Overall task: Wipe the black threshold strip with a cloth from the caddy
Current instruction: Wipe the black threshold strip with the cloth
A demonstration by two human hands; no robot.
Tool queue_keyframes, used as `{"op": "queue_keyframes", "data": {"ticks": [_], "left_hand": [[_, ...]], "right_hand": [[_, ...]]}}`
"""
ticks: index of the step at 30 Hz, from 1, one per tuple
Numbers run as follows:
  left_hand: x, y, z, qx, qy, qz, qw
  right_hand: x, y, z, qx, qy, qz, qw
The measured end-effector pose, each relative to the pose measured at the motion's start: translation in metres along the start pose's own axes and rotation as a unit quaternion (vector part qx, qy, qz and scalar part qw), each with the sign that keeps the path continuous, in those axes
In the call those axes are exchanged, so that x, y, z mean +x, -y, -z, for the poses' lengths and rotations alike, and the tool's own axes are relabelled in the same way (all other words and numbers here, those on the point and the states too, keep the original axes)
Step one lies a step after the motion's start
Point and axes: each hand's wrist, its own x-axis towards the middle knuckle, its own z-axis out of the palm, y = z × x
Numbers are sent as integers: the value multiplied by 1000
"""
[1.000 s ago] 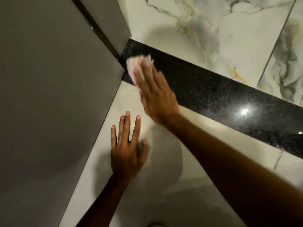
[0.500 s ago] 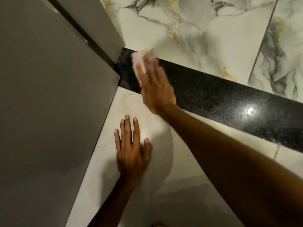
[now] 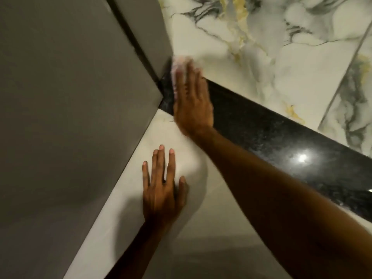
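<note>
The black speckled threshold strip (image 3: pixel 281 141) runs diagonally from the door corner at centre top down to the right edge. My right hand (image 3: pixel 192 103) lies flat across its far-left end and presses a pale pinkish cloth (image 3: pixel 179 64) onto it; only the cloth's top edge shows past my fingertips, blurred. On the plain pale floor tile (image 3: pixel 128 214) nearer to me, my left hand (image 3: pixel 163 190) rests flat with fingers spread and holds nothing. The caddy is out of view.
A grey door or panel (image 3: pixel 66 109) fills the left side and meets the strip's end at a dark gap. Beyond the strip lies marble-patterned tile (image 3: pixel 261 57) with a grout line at the right. A light glare sits on the strip at the right.
My right hand has slid the cloth further into the strip's corner by the door, toward the marble side. My left hand stays planted on the tile.
</note>
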Motion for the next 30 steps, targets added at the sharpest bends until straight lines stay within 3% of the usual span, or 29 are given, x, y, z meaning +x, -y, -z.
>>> {"op": "queue_keyframes", "data": {"ticks": [4, 6, 9, 11, 14, 16, 18, 20, 22, 26, 30], "left_hand": [[-1, -2, 7, 3, 15, 4, 1000], [-2, -9, 13, 25, 53, 12, 998], [-10, -37, 14, 16, 97, -33, 995], [-14, -52, 6, 14, 115, -92, 989], [-16, -58, -8, 17, 120, -155, 980], [-16, -56, -10, 36, 119, -164, 979], [-18, -57, -8, 40, 122, -168, 977], [-17, -56, -6, 36, 125, -169, 977], [-16, -60, -4, 30, 125, -172, 977], [-16, -60, -3, 24, 134, -174, 975], [-18, -73, -10, 14, 143, -226, 964]], "right_hand": [[-93, -21, 18, -9, 39, 79, 996], [-166, -54, 30, -24, 46, 70, 996], [-229, -121, 56, -50, 2, -87, 995], [-214, -149, 65, -76, -30, -194, 978], [-152, -156, 66, -21, -104, -310, 945], [-126, -151, 59, -26, -104, -308, 945], [-145, -144, 54, -17, -94, -233, 968], [-204, -137, 54, -6, -66, -155, 986], [-273, -148, 61, -19, -73, -171, 982], [-338, -219, 92, -114, -102, -377, 914], [-302, -293, 119, -80, -217, -507, 830]]}}
